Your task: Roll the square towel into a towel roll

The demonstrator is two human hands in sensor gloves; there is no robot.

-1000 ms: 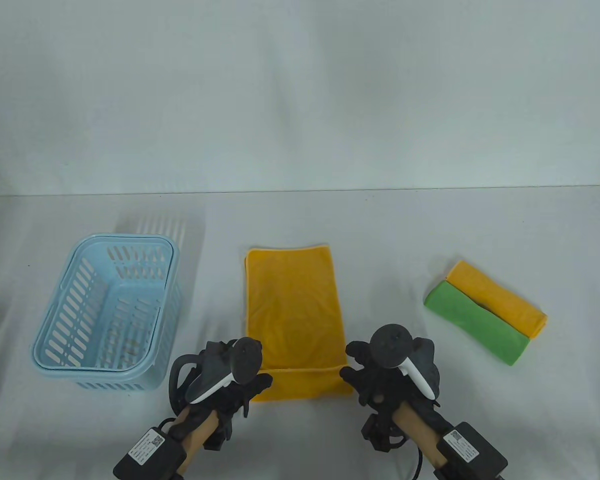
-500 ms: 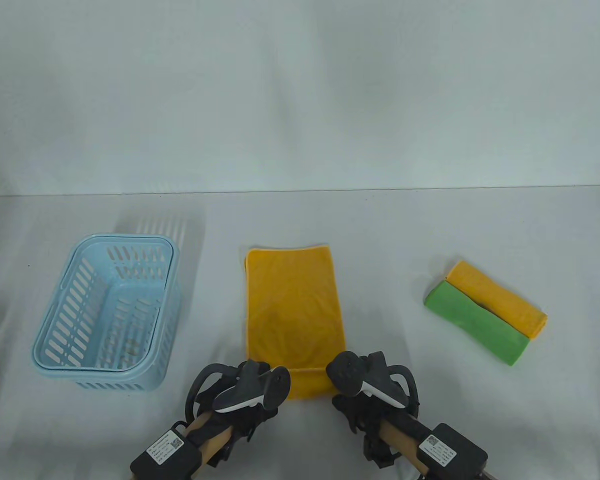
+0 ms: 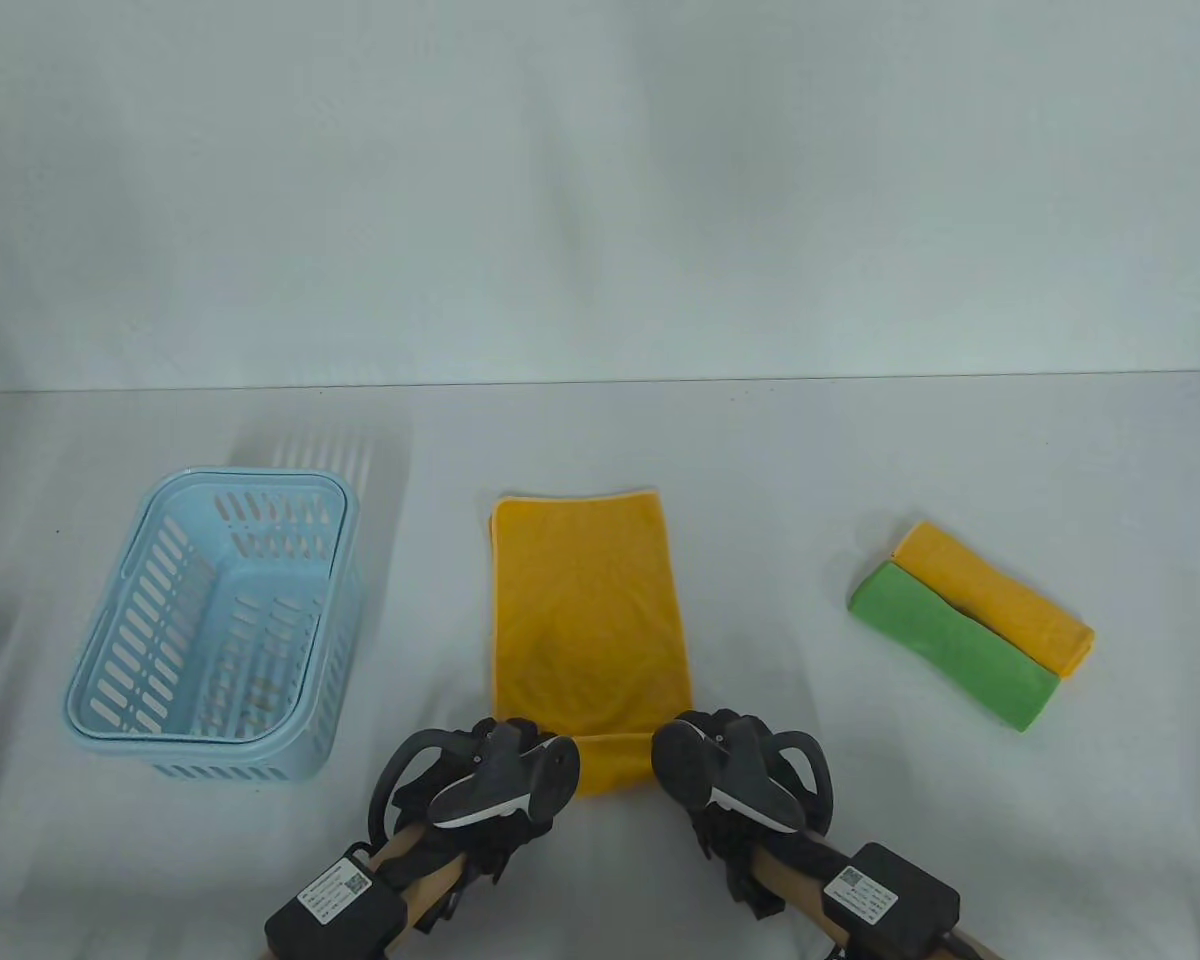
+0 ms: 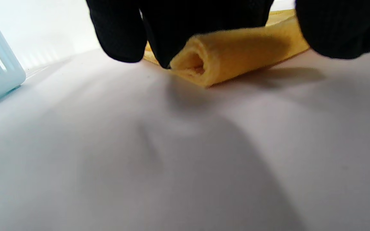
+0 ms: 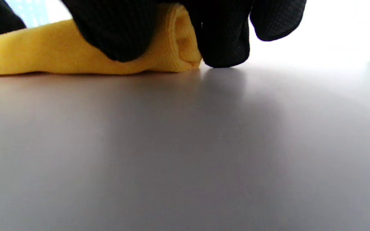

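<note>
Curling round the near rolled edge of the yellow towel (image 3: 590,610), left hand (image 3: 490,775) and right hand (image 3: 735,765) each pinch one end of the roll against the table (image 3: 660,440). Rest of towel lies flat beyond the roll. Left of towel: blue basket (image 3: 210,630). Right of towel: green roll (image 3: 945,645) touching yellow roll (image 3: 1000,595).

My black mesh-knit gloves (image 5: 223,35) look matt, the yellow square towel (image 3: 588,610) soft fuzzy cloth, the pale blue slotted basket (image 3: 110,700) smooth plastic

Blue basket (image 3: 215,625); green (image 3: 950,645), yellow rolls (image 3: 995,595).
</note>
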